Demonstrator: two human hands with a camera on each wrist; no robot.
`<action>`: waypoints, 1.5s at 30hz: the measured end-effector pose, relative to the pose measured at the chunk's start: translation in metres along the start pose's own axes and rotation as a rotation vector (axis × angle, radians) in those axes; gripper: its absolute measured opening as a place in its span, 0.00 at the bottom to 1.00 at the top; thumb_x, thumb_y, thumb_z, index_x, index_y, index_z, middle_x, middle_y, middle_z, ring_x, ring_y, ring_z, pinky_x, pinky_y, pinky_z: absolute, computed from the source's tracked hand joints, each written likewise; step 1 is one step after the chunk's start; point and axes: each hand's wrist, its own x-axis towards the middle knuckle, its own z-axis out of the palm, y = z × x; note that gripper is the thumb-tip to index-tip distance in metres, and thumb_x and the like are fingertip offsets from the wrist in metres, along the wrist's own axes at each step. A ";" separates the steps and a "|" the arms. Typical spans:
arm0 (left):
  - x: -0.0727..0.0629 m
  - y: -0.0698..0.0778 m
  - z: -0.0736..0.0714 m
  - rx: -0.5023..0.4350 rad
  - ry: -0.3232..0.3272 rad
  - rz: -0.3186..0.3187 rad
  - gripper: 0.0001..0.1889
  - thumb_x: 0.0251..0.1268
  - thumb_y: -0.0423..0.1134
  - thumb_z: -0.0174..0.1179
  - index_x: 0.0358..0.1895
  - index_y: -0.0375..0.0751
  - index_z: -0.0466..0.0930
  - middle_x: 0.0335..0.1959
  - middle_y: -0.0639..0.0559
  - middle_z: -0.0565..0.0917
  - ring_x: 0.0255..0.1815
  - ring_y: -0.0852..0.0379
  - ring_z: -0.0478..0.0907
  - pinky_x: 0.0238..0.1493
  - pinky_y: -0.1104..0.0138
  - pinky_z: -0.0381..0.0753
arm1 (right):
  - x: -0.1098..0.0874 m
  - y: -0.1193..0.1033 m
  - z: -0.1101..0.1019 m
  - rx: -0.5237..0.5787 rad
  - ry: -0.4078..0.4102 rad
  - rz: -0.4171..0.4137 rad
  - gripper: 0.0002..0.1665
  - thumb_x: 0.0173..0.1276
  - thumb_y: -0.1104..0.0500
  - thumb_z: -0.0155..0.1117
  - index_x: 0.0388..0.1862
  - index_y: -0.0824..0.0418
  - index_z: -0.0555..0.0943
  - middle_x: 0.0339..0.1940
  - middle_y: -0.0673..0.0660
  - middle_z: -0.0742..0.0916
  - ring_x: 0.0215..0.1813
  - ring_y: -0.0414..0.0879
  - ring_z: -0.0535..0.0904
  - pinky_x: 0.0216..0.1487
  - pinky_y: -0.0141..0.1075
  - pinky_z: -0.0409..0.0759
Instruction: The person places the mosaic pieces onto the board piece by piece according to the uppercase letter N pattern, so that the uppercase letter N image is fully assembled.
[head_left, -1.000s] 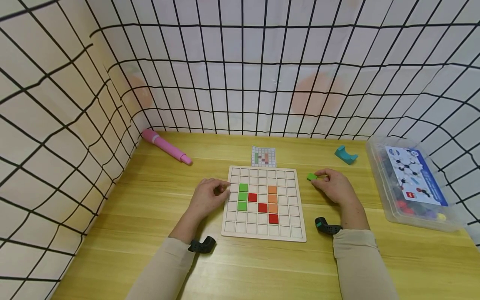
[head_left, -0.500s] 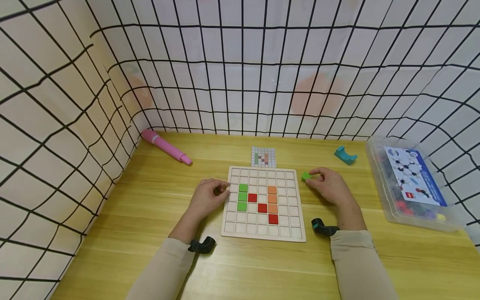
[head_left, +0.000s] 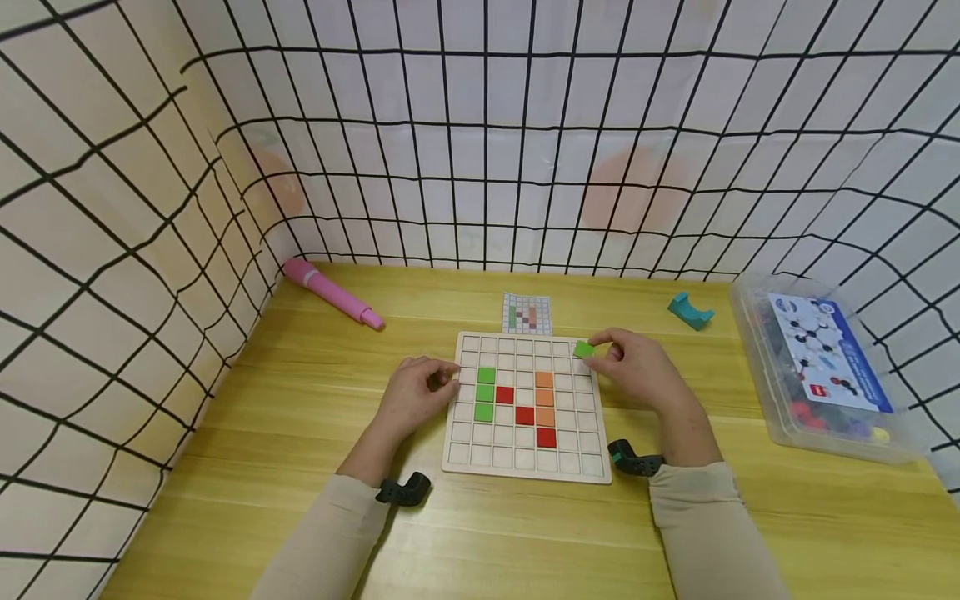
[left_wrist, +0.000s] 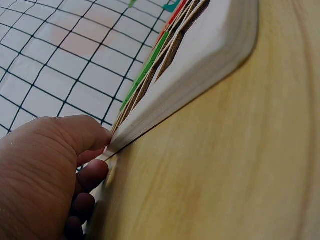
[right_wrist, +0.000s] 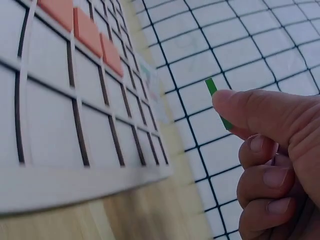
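Observation:
A pale wooden grid board [head_left: 525, 477] lies on the table, bearing three green tiles [head_left: 485, 394], three red tiles [head_left: 525, 416] and three orange tiles [head_left: 544, 398]. At its left edge my left hand [head_left: 416, 392] holds the rim with thumb and finger; the left wrist view shows the thumb [left_wrist: 85, 132] against it and the other fingers curled below. My right hand [head_left: 637, 365] pinches a loose green tile [head_left: 583, 350] between thumb and finger, over the board's far right corner. Edge-on, that tile appears raised above the board in the right wrist view.
A small printed grid card [head_left: 527, 314] lies just behind the board. Farther left is a pink pen-shaped stick [head_left: 333, 293]. A teal curved piece [head_left: 691, 311] and a clear plastic box [head_left: 828, 367] are on the right. Black wire mesh [head_left: 487, 150] stands around the table.
My right hand has carried the green tile leftward, from beside the board to above its far right corner. The left hand has stayed at the board's left edge.

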 end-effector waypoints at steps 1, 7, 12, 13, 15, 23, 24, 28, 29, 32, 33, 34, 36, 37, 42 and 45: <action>0.000 0.000 0.000 -0.001 0.001 0.000 0.12 0.64 0.42 0.69 0.49 0.46 0.89 0.32 0.55 0.84 0.39 0.55 0.74 0.46 0.63 0.69 | -0.001 -0.003 0.001 0.004 -0.009 -0.010 0.20 0.71 0.50 0.68 0.58 0.55 0.79 0.30 0.54 0.77 0.29 0.48 0.71 0.32 0.37 0.69; 0.000 0.001 -0.001 -0.010 0.006 0.006 0.12 0.64 0.42 0.69 0.48 0.46 0.89 0.31 0.54 0.84 0.38 0.55 0.74 0.45 0.63 0.69 | -0.003 -0.017 0.009 0.058 -0.089 -0.064 0.18 0.70 0.51 0.70 0.54 0.55 0.80 0.30 0.53 0.75 0.30 0.48 0.70 0.31 0.36 0.67; 0.000 0.000 0.000 -0.010 0.009 0.010 0.12 0.64 0.42 0.69 0.48 0.45 0.89 0.31 0.55 0.84 0.38 0.55 0.74 0.45 0.63 0.69 | -0.004 -0.026 0.022 0.062 -0.134 -0.128 0.16 0.67 0.52 0.73 0.51 0.52 0.82 0.28 0.51 0.74 0.30 0.48 0.68 0.29 0.35 0.65; 0.000 0.000 0.000 -0.011 0.007 0.010 0.12 0.64 0.41 0.69 0.48 0.45 0.89 0.31 0.55 0.84 0.38 0.55 0.74 0.45 0.63 0.69 | -0.004 -0.028 0.025 0.057 -0.141 -0.141 0.16 0.66 0.52 0.73 0.51 0.52 0.82 0.27 0.51 0.74 0.30 0.47 0.68 0.29 0.35 0.65; 0.001 0.000 0.000 -0.011 0.006 0.009 0.12 0.64 0.41 0.69 0.48 0.45 0.89 0.31 0.54 0.84 0.38 0.55 0.74 0.46 0.63 0.69 | -0.004 -0.031 0.030 0.045 -0.153 -0.172 0.16 0.65 0.51 0.75 0.50 0.51 0.83 0.27 0.50 0.74 0.30 0.47 0.69 0.31 0.35 0.66; 0.001 0.000 0.000 -0.010 0.000 0.001 0.12 0.64 0.42 0.69 0.48 0.46 0.89 0.31 0.54 0.84 0.38 0.55 0.74 0.45 0.63 0.69 | -0.010 -0.049 0.053 0.043 -0.251 -0.214 0.14 0.65 0.50 0.75 0.47 0.48 0.82 0.23 0.48 0.73 0.28 0.44 0.69 0.32 0.35 0.67; 0.001 0.000 0.000 -0.009 0.000 0.000 0.12 0.64 0.42 0.69 0.48 0.46 0.89 0.32 0.55 0.84 0.39 0.55 0.74 0.45 0.63 0.69 | -0.010 -0.051 0.056 0.034 -0.261 -0.218 0.14 0.65 0.50 0.75 0.47 0.48 0.82 0.23 0.48 0.73 0.27 0.43 0.69 0.31 0.35 0.67; 0.000 0.001 0.000 -0.007 -0.001 -0.005 0.11 0.64 0.42 0.69 0.48 0.46 0.89 0.32 0.55 0.84 0.39 0.54 0.73 0.45 0.63 0.69 | -0.014 -0.061 0.065 -0.010 -0.295 -0.255 0.14 0.64 0.49 0.75 0.46 0.47 0.83 0.22 0.47 0.73 0.24 0.41 0.67 0.29 0.33 0.66; 0.000 0.001 -0.001 -0.008 -0.001 -0.004 0.11 0.64 0.42 0.69 0.48 0.46 0.89 0.32 0.55 0.84 0.39 0.55 0.73 0.45 0.63 0.69 | -0.015 -0.062 0.067 -0.027 -0.298 -0.270 0.14 0.64 0.49 0.76 0.46 0.47 0.83 0.22 0.46 0.73 0.24 0.40 0.67 0.29 0.33 0.65; 0.000 0.001 -0.001 -0.012 0.001 -0.005 0.11 0.64 0.42 0.69 0.48 0.46 0.89 0.31 0.55 0.84 0.39 0.55 0.73 0.45 0.63 0.69 | -0.017 -0.066 0.073 -0.060 -0.316 -0.316 0.13 0.64 0.49 0.76 0.45 0.48 0.83 0.21 0.45 0.72 0.24 0.39 0.66 0.30 0.32 0.66; -0.001 0.001 -0.002 -0.013 0.001 -0.004 0.11 0.64 0.42 0.69 0.48 0.46 0.89 0.31 0.55 0.84 0.39 0.54 0.73 0.45 0.63 0.69 | -0.018 -0.068 0.075 -0.073 -0.321 -0.331 0.13 0.64 0.50 0.75 0.45 0.49 0.83 0.20 0.45 0.72 0.24 0.38 0.66 0.31 0.32 0.66; -0.001 0.002 -0.002 -0.013 0.002 -0.003 0.11 0.64 0.42 0.69 0.48 0.46 0.89 0.31 0.55 0.84 0.39 0.54 0.73 0.45 0.63 0.69 | -0.019 -0.069 0.077 -0.079 -0.326 -0.340 0.13 0.65 0.51 0.75 0.45 0.49 0.83 0.20 0.45 0.72 0.23 0.37 0.66 0.31 0.31 0.67; 0.000 0.002 -0.002 -0.016 0.001 -0.002 0.11 0.64 0.42 0.69 0.48 0.46 0.89 0.31 0.54 0.84 0.39 0.54 0.73 0.45 0.63 0.69 | -0.020 -0.070 0.081 -0.090 -0.337 -0.353 0.12 0.65 0.51 0.75 0.44 0.50 0.83 0.18 0.44 0.73 0.21 0.37 0.66 0.30 0.31 0.67; 0.000 0.002 -0.002 -0.015 0.001 -0.002 0.11 0.64 0.42 0.69 0.48 0.46 0.89 0.31 0.54 0.84 0.39 0.54 0.73 0.45 0.63 0.69 | -0.020 -0.070 0.083 -0.095 -0.340 -0.356 0.12 0.65 0.51 0.75 0.44 0.49 0.83 0.18 0.44 0.73 0.21 0.36 0.66 0.29 0.30 0.67; 0.000 0.003 -0.002 -0.009 -0.001 0.000 0.11 0.64 0.42 0.68 0.48 0.46 0.89 0.31 0.54 0.84 0.39 0.54 0.74 0.45 0.63 0.69 | -0.022 -0.072 0.091 -0.135 -0.345 -0.362 0.12 0.63 0.49 0.76 0.42 0.47 0.83 0.18 0.43 0.74 0.21 0.35 0.67 0.26 0.30 0.65; 0.000 0.003 -0.002 -0.005 -0.002 -0.003 0.11 0.64 0.42 0.68 0.48 0.46 0.89 0.31 0.54 0.84 0.39 0.54 0.74 0.46 0.63 0.69 | -0.022 -0.074 0.095 -0.194 -0.336 -0.386 0.12 0.63 0.49 0.76 0.42 0.47 0.83 0.18 0.42 0.74 0.22 0.35 0.68 0.27 0.29 0.66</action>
